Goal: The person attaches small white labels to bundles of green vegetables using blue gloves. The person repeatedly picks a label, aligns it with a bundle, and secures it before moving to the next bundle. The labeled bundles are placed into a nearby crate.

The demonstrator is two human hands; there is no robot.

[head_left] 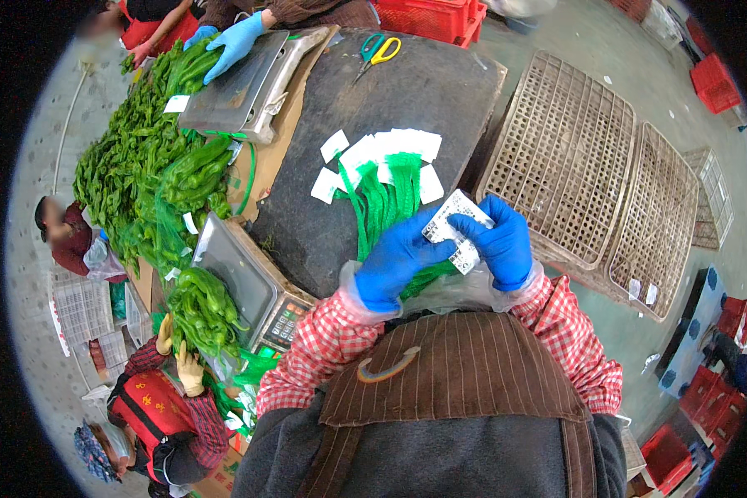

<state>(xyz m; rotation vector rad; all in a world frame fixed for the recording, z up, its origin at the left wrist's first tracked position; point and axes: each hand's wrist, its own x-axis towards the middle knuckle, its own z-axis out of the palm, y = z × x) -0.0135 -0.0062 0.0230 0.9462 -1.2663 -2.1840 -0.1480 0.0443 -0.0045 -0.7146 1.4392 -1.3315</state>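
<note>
Both my hands wear blue gloves and meet over the near edge of a dark-topped table (373, 93). My left hand (395, 258) grips a white printed label (464, 254), with green mesh (432, 279) hanging below the fingers. From the right, my right hand (501, 239) pinches the same label stack between thumb and fingers. Whether it is one label or several cannot be told. Just beyond my hands, green mesh net bags (386, 193) lie side by side, their white tags (398, 143) fanned out away from me.
Scissors (380, 53) lie at the table's far side. To the left are weighing scales (243, 274) and heaped green peppers (131, 162). A co-worker's blue-gloved hand (236, 46) and another's yellowish gloves (187, 367) touch peppers. Stacked plastic crates (560, 162) stand right.
</note>
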